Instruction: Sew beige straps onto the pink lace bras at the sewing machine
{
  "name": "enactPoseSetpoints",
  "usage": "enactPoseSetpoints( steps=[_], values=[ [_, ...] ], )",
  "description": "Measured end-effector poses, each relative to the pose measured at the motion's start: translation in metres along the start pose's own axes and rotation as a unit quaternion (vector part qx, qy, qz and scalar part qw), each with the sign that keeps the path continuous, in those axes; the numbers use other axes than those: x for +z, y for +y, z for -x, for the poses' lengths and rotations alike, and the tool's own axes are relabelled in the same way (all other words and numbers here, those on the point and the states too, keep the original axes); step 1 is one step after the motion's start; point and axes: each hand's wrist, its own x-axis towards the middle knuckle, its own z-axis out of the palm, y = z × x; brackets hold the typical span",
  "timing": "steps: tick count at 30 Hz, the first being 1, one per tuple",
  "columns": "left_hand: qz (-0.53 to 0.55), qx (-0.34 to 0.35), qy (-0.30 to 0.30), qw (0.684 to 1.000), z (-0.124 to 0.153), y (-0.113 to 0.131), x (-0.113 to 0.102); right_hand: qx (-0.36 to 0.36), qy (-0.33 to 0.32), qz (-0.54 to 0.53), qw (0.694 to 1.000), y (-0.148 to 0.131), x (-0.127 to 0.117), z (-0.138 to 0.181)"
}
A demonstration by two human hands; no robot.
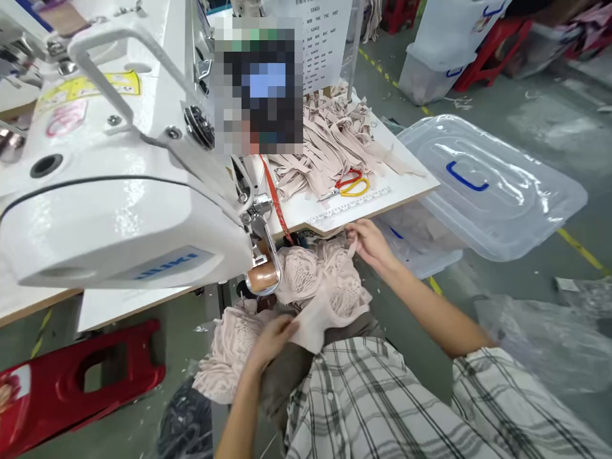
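A white sewing machine (119,217) takes up the left of the view, its head reaching out to the near edge of the counter (406,175). Off that counter's right corner sits a clear plastic lid (502,217) with blue handles, and a red stool (129,363) is on the floor at lower left. A heap of beige fabric strips (329,140) covers much of the counter, running back from the near edge. Below that edge, at the person's lap, lies a beige lace bra (342,287), with a bunch of lace pieces (224,363) to its left. Both hands grip the bra: the left hand (275,341) its plain side band, the right hand (370,242) a narrow strap end, pinched in the fingers. Scissors (354,185) (one handle red, one yellow) rest near the counter's near edge.
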Motion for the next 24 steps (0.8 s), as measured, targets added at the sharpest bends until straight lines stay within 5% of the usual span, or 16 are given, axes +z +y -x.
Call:
enactPoseSetpoints(
  steps=[5, 10, 14, 18, 21, 24],
  values=[
    [-0.096, -0.004, 0.123, 0.988, 0.028, -0.025, -0.064, -0.16, 0.14, -0.029, 0.977, -0.057, -0.045, -0.012],
    [-0.095, -0.052, 0.365, 0.925, 0.0, -0.052, -0.073, -0.251, 0.18, -0.004, 0.951, -0.098, -0.051, -0.011],
    [-0.238, 0.038, 0.457, 0.856, 0.003, -0.024, -0.044, -0.237, 0.103, 0.073, 0.963, -0.071, -0.024, 0.008],
    [-0.203, 0.195, 0.417, 0.864, 0.018, 0.014, -0.03, -0.185, -0.095, 0.202, 0.957, -0.014, 0.013, 0.056],
    [-0.181, 0.239, 0.356, 0.885, 0.029, 0.025, -0.025, -0.197, -0.319, 0.421, 0.826, 0.018, 0.035, 0.097],
    [-0.166, 0.278, 0.275, 0.905, 0.037, 0.022, -0.017, -0.209, -0.403, 0.535, 0.713, 0.035, 0.05, 0.123]
  ],
)
